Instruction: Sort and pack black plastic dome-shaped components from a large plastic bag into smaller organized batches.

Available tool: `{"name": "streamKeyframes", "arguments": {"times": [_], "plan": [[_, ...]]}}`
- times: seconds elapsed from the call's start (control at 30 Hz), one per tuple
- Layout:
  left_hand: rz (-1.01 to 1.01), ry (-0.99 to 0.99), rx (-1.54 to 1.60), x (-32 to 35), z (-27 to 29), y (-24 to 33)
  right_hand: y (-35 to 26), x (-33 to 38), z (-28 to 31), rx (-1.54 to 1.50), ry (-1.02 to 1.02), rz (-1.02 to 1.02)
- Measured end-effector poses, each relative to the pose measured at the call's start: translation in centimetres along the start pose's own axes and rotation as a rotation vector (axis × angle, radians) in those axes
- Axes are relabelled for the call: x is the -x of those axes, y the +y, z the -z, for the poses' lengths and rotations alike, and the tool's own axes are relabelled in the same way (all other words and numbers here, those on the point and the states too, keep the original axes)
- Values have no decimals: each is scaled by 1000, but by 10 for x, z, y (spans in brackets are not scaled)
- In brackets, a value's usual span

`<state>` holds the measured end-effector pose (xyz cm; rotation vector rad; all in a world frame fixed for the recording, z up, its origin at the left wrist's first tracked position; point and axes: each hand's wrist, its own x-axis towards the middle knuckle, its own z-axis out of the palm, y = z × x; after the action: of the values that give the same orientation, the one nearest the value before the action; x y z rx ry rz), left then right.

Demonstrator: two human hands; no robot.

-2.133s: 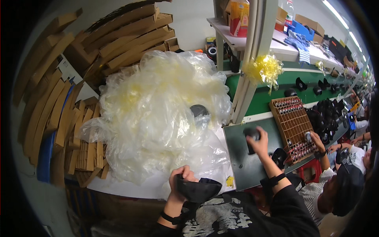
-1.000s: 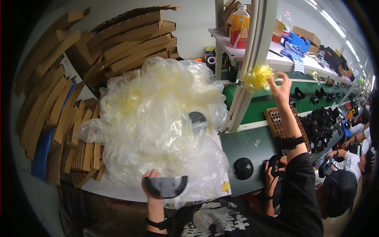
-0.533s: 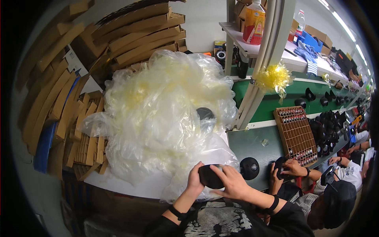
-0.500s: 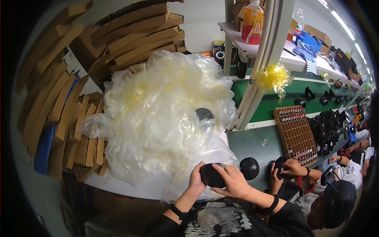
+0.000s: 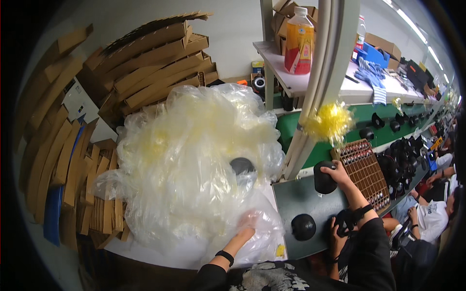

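My right hand (image 5: 334,170) reaches out over the green-grey bench and grips a black rounded housing (image 5: 324,180), its fingers wrapped over the top right side. A second black round housing (image 5: 303,227) rests on the bench nearer to me. On the left, my left hand (image 5: 248,221) is among the clear plastic bags (image 5: 194,160); film covers it and blurs its fingers, so its grip does not show. A dark round piece (image 5: 241,166) peeks out from within the bag heap.
A co-worker's hand (image 5: 336,237) is beside my right forearm, at a black part (image 5: 345,222). A divided brown crate (image 5: 361,169) with small metal parts stands on the bench. Flattened cardboard boxes (image 5: 160,68) pile up behind and left. A post (image 5: 318,92) carries yellow film strips (image 5: 330,121).
Both hands were together on a black housing. My right hand has carried a housing forward and right over the bench; my left has moved onto the plastic bags. The view has shifted.
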<state>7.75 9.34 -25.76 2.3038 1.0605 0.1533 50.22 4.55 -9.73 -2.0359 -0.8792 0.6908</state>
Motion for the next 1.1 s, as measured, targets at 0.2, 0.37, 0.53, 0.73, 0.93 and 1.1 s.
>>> {"name": "streamKeyframes", "arguments": {"times": [0.2, 0.37, 0.53, 0.73, 0.93, 1.1], "plan": [[-13, 160, -4, -77, 57, 34, 42, -107, -13, -619, 61, -223], [6, 39, 750, -97, 52, 23, 56, -140, -29, -587, 125, -161], [-154, 305, 128, -119, 64, 4, 105, -137, -53, -558, 203, -152], [-15, 289, 778, -99, 112, -48, 102, -136, -53, -508, 366, -175], [95, 251, 1414, -58, 112, -54, -2, -108, -97, -466, 593, -163], [-43, 161, 897, -53, 48, -80, -39, -32, -121, -439, 752, -113]]}}
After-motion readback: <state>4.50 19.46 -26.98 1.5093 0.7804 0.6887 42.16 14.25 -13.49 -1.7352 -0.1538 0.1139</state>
